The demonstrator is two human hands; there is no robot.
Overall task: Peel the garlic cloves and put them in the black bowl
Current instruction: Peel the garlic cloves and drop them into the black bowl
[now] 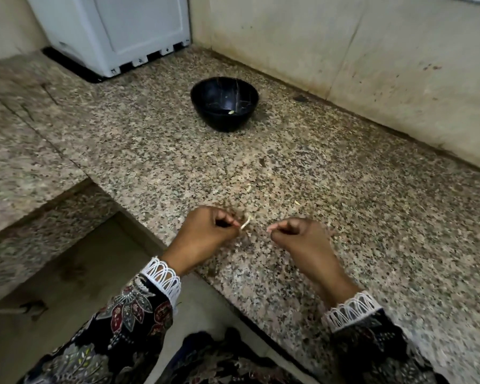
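Note:
The black bowl (224, 106) stands on the granite counter toward the back, with one small pale piece (231, 112) inside it. Both hands hover above the counter near its front edge, a short gap between them. My left hand (205, 231) pinches a small pale bit of garlic (245, 223); a thin strip of it sticks out to the right of the fingertips. My right hand (297, 236) has its fingers curled and thumb and forefinger pressed together; nothing is clearly seen between them. Motion blur softens the right hand.
A white appliance (122, 31) sits at the back left corner. A stained wall (372, 65) runs along the counter's far side. A few pale peel scraps (248, 187) lie on the granite (344, 217). The counter steps down to a lower ledge (25, 173) at left.

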